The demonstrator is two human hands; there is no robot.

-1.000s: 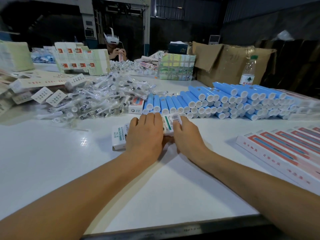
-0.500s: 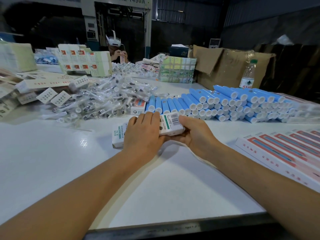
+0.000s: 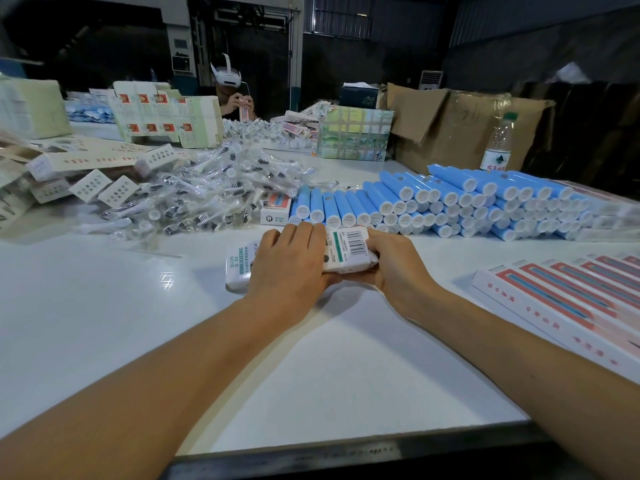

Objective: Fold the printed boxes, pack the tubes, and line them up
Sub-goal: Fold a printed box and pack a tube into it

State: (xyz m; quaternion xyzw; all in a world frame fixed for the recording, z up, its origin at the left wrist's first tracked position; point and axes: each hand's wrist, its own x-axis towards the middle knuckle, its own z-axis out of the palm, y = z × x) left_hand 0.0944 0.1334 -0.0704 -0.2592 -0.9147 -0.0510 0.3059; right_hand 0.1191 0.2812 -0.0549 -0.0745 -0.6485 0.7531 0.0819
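A long white printed box (image 3: 347,250) with a barcode lies crosswise at the middle of the white table (image 3: 104,323). My left hand (image 3: 289,263) lies over its middle with fingers curled over the far edge. My right hand (image 3: 394,263) grips its right end, which is lifted off the table. Behind it, blue tubes (image 3: 450,206) with white caps are stacked in a long pile. Packed red-and-white boxes (image 3: 561,303) lie in a row at the right.
A heap of clear-wrapped brush heads (image 3: 194,195) covers the left middle. Flat and folded cartons (image 3: 62,168) lie at far left. A water bottle (image 3: 498,143) and brown cardboard (image 3: 460,129) stand at back right. Another person (image 3: 232,95) sits across the table.
The box's right end has risen and tilted in my right hand, showing its barcode face. My left hand stays on the middle of the box.
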